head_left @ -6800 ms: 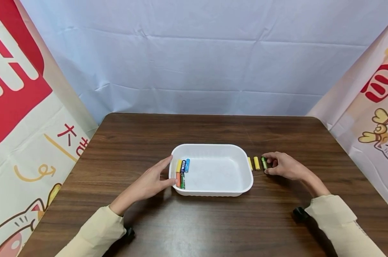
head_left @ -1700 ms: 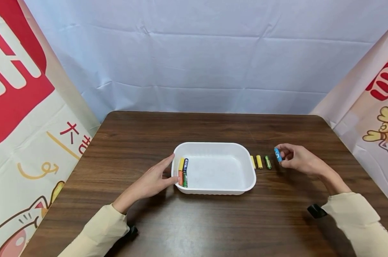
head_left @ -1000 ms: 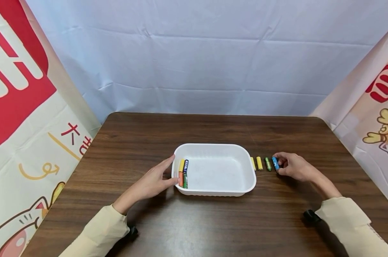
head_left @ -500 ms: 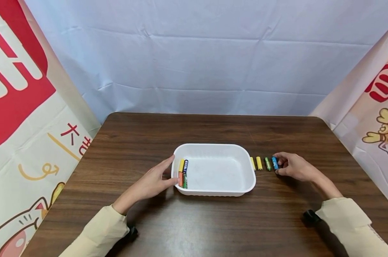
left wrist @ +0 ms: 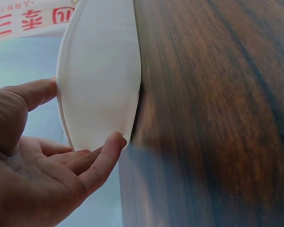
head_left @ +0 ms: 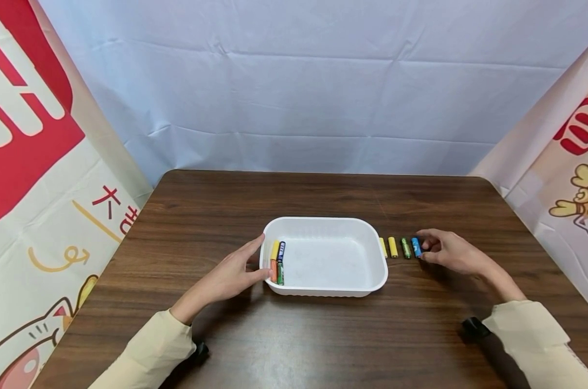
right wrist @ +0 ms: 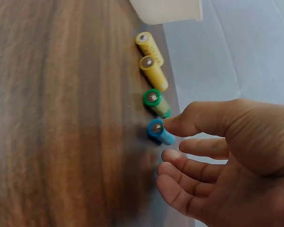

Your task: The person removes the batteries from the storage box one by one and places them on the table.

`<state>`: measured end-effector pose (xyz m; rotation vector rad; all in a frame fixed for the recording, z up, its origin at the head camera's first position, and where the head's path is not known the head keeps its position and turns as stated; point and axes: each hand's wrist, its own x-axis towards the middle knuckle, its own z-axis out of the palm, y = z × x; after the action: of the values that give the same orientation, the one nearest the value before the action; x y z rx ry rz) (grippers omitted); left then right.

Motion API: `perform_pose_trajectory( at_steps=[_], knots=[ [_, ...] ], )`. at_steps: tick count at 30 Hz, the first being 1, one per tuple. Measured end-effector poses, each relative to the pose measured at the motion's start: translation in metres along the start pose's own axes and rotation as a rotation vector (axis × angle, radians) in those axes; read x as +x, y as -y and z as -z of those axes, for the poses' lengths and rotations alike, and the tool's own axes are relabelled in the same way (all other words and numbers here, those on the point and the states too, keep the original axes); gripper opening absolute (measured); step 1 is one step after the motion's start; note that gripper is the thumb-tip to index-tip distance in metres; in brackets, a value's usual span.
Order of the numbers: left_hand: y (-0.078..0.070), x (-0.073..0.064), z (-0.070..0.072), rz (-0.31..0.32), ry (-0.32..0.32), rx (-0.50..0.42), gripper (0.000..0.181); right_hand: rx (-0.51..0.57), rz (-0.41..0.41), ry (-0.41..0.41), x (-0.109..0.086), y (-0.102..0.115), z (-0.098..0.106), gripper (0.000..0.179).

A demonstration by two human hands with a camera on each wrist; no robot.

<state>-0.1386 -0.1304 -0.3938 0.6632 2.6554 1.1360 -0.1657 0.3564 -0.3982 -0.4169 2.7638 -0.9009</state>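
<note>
My left hand (head_left: pixel 231 273) grips the left end of a white plastic tray (head_left: pixel 323 292): the thumb lies at the rim and the other fingers bend against the outer wall (left wrist: pixel 99 71). Inside that end lie a yellow battery (head_left: pixel 274 250), a dark blue battery (head_left: pixel 281 251), an orange battery (head_left: pixel 274 271) and a green battery (head_left: pixel 281 274). Right of the tray, my right hand (head_left: pixel 449 251) is beside a light blue battery (head_left: pixel 416 247), its fingers loosely bent and spread apart. The thumb tip overlaps that battery (right wrist: pixel 163 133) in the right wrist view.
Left of the light blue battery, a green battery (head_left: pixel 406 248) and a yellow battery (head_left: pixel 393 247) form a row. Another yellow battery (head_left: pixel 383 247) is partly hidden by the tray. The brown wooden table (head_left: pixel 323 340) ends at a pale cloth backdrop (head_left: pixel 313 108).
The light blue battery went from the tray, carried by my right hand, to the table beside the green one. The right fingers have since loosened from it. The left hand stays at the tray.
</note>
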Motion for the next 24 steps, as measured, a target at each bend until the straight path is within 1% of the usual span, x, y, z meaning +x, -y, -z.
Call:
perform_pose_trajectory(
  at_steps=[3, 9, 11, 15, 20, 24],
  knots=[
    [0.0, 0.0, 0.0, 0.0, -0.001, 0.003, 0.08, -0.021, 0.013, -0.026, -0.002, 0.009, 0.005, 0.049],
    [0.0, 0.0, 0.0, 0.015, 0.004, 0.01, 0.081, -0.069, 0.079, -0.121, -0.001, 0.033, 0.013, 0.046],
    [0.0, 0.0, 0.0, 0.02, 0.007, 0.007, 0.081, -0.087, 0.092, -0.15, -0.001, 0.043, 0.015, 0.045],
    [-0.001, 0.0, 0.0, 0.022, 0.008, 0.002, 0.08, -0.088, 0.153, -0.201, 0.0, 0.066, 0.014, 0.04],
    [0.0, 0.001, 0.0, 0.01, 0.005, 0.005, 0.08, -0.069, 0.251, -0.223, 0.004, 0.094, 0.008, 0.036],
    [0.0, 0.0, 0.0, 0.013, 0.001, 0.008, 0.08, -0.057, 0.279, -0.194, 0.01, 0.114, 0.001, 0.035]
  ],
)
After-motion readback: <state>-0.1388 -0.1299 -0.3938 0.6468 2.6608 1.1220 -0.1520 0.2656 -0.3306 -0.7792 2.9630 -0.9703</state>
